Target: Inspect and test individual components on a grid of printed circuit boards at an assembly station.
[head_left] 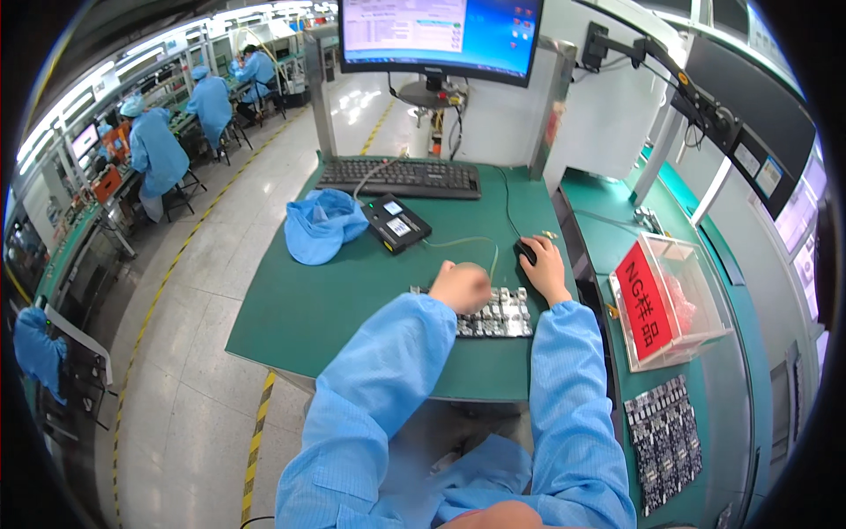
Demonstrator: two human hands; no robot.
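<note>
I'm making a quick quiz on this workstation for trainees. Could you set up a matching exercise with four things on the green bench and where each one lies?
Things:
1. blue cap
2. black keyboard
3. mouse
4. clear box with red label

Places:
A. under the right hand
B. at the back of the bench, below the monitor
C. on the side bench to the person's right
D. left part of the green mat, beside a small black device

Pairs: 1-D, 2-B, 3-A, 4-C
</note>
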